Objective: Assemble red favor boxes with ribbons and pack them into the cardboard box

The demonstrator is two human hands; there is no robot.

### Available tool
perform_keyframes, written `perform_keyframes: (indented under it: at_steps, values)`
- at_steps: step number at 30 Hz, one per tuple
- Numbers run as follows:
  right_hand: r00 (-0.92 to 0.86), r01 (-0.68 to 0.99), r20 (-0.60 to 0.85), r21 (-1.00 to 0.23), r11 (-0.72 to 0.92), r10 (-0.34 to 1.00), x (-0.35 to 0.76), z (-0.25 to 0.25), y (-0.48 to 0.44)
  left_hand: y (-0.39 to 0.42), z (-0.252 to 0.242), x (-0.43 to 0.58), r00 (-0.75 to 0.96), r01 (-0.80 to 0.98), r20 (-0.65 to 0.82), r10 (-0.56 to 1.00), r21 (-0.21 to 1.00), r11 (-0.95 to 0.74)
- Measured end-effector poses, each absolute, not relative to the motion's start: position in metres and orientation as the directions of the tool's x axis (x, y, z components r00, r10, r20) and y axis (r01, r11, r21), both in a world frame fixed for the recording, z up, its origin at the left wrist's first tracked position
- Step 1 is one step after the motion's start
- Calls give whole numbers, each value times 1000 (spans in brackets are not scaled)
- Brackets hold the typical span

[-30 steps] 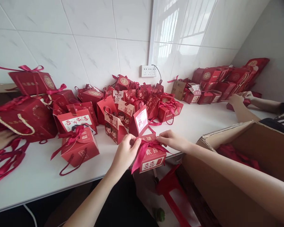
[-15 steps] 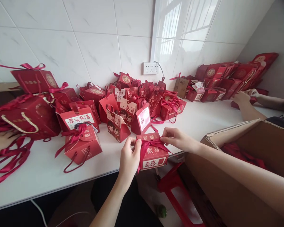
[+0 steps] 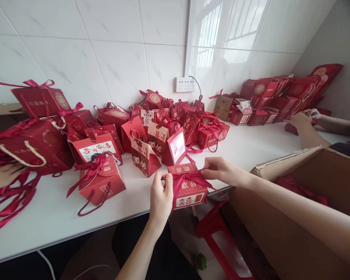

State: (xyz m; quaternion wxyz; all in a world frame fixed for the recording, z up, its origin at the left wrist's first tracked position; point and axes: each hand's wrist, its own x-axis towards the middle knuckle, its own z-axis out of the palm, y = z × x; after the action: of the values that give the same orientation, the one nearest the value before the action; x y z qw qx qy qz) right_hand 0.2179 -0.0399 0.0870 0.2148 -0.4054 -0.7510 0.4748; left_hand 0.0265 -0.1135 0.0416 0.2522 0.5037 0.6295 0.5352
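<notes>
A small red gift box (image 3: 189, 200) with gold and white lettering sits at the front edge of the white table. Across its top lies a dark red ribbon (image 3: 184, 179) tied in a bow. At the left side of the bow, my left hand (image 3: 160, 192) is closed, pinching one loop of the ribbon. My right hand (image 3: 221, 171) pinches the ribbon's other loop at the right, just above the box. Ribbon tails hang down by the box's left side and stick out to its right.
Many red gift boxes (image 3: 146, 157) crowd the white table (image 3: 128, 202) toward the tiled wall. An open cardboard carton (image 3: 265, 206) stands at the right, near a red stool (image 3: 212, 233). Another person's hands (image 3: 303, 120) work at the far right; another person's hand (image 3: 4, 177) touches ribbons at left.
My right hand has moved slightly right and up, drawing its ribbon loop outward. The bow looks stretched wider. My left hand keeps its pinch and has barely shifted.
</notes>
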Motion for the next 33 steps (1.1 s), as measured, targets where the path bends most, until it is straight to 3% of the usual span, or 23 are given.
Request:
perform_keyframes:
  at_steps: [5, 8, 10, 12, 15, 17, 20, 24, 28, 31, 33]
  values:
    - [-568, 388, -141, -915, 113, 811, 220, 80, -28, -109, 38, 27, -338, 313, 214, 916, 944, -105]
    - [-502, 488, 13, -821, 296, 865, 221, 84, -31, -106, 40, 28, -316, 264, 184, 931, 959, -100]
    - [-483, 560, 276, -633, 535, 831, 218, 91, -42, -106, 43, 28, -301, 227, 165, 939, 969, -97]
    - [-601, 529, 470, -371, 763, 646, 212, 95, -57, -106, 45, 28, -268, 198, 163, 950, 974, -111]
    - [-842, 294, 466, -29, 955, 273, 198, 93, -77, -106, 47, 27, -209, 185, 185, 960, 972, -147]
    - [-887, 237, 428, 101, 966, 173, 192, 87, -82, -105, 46, 26, -191, 196, 189, 963, 969, -151]
    - [-878, 311, 424, 154, 938, 222, 189, 80, -81, -103, 43, 24, -208, 242, 193, 959, 960, -141]
    - [-851, 363, 442, 106, 926, 283, 191, 80, -78, -101, 40, 25, -211, 254, 198, 957, 957, -141]
    - [-845, 334, 494, 183, 924, 207, 191, 80, -81, -100, 42, 25, -220, 282, 207, 953, 949, -141]
    - [-856, 324, 497, 297, 898, 144, 191, 78, -85, -97, 50, 24, -232, 440, 363, 902, 867, -236]
    - [-859, 319, 496, 321, 892, 129, 191, 78, -87, -93, 59, 23, -112, 557, 476, 872, 757, -342]
